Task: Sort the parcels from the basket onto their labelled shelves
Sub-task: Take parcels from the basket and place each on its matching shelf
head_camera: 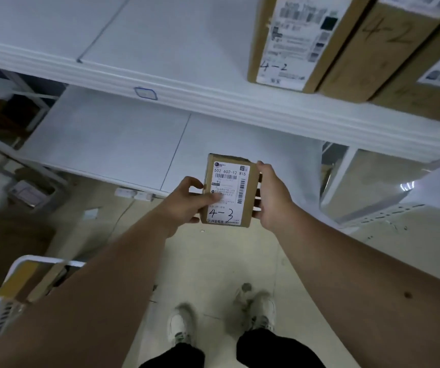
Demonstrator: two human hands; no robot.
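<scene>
I hold a small brown cardboard parcel (236, 187) in both hands in front of the lower white shelf (102, 144). Its white label carries a handwritten "4-3". My left hand (187, 201) grips its left edge with the thumb lying on the label. My right hand (272, 197) grips its right edge, fingers curled behind it. On the upper shelf (160, 49), at the right, stand larger brown boxes (303, 41) marked "4-2". The white basket (17, 288) with more parcels sits at the lower left, partly hidden by my left forearm.
A small blue-edged tag (145, 93) is stuck on the upper shelf's front rail. A second white shelf unit (388, 181) stands at the right. My feet (221, 317) are on a pale tiled floor. Dark clutter and a cardboard box lie at the far left.
</scene>
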